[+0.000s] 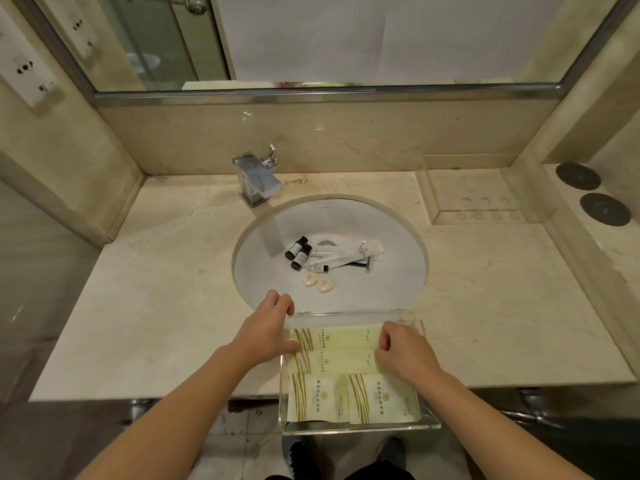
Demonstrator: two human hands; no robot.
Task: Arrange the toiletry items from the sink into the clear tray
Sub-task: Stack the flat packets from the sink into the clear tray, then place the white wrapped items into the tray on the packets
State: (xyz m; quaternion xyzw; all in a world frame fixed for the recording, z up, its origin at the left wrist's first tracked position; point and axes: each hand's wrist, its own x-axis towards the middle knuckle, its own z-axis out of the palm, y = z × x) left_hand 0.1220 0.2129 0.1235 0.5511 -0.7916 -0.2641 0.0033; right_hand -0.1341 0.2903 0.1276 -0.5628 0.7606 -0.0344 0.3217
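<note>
Fingers of the left hand curl over the far left corner of the clear acrylic tray, the thumb lying along its left wall, so this hand seems to steady the tray, which overhangs the front edge of the cream marble bench. Fingers of the right hand are bent down inside the tray at its right side, their tips on the right ends of the two long pale yellow sachets; whether they pinch a sachet or only press it flat I cannot tell. Most likely they are squaring the sachets against the far wall to save room.

Nearer the body than the fingers, two wider pale yellow packets with gold stripes lie side by side, filling the near half of the tray. That leaves little bare floor for what remains.

Beyond the fingers, in the round white sink, the rest wait in a loose heap near the drain: two small dark bottles touching each other, a white tube lying across, a black-handled razor partly under it, a small clear vial with a black cap, and two heart-shaped cream soaps closest to the left fingers. The task looks well short of done.

A chrome tap stands beyond the sink, and a second clear tray sits far off to the right.
</note>
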